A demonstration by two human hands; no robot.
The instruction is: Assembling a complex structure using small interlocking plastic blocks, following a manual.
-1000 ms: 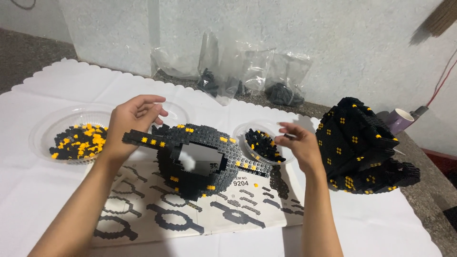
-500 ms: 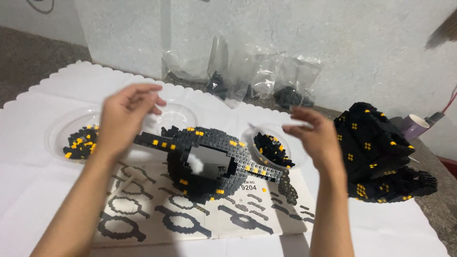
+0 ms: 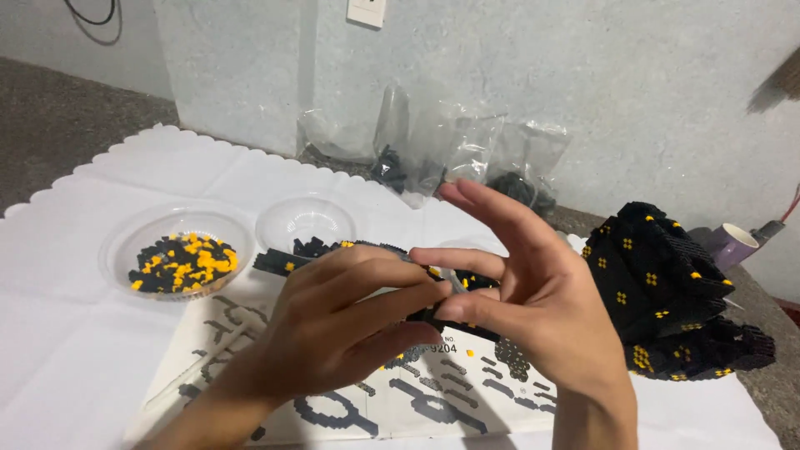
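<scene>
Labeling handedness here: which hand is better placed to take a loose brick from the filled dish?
Left, probably. The left hand sits on the side of the dish of black and yellow bricks. The right hand is across the black brick model, farther off.

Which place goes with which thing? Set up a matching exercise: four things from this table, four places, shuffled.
1. clear dish of black and yellow bricks
2. purple cup
3. clear plastic bags
4. instruction sheet

A. against the wall at the back
B. flat under both hands
C. left side of the white cloth
D. far right, behind the finished black model

Pairs: 1-C, 2-D, 3-A, 4-B
</scene>
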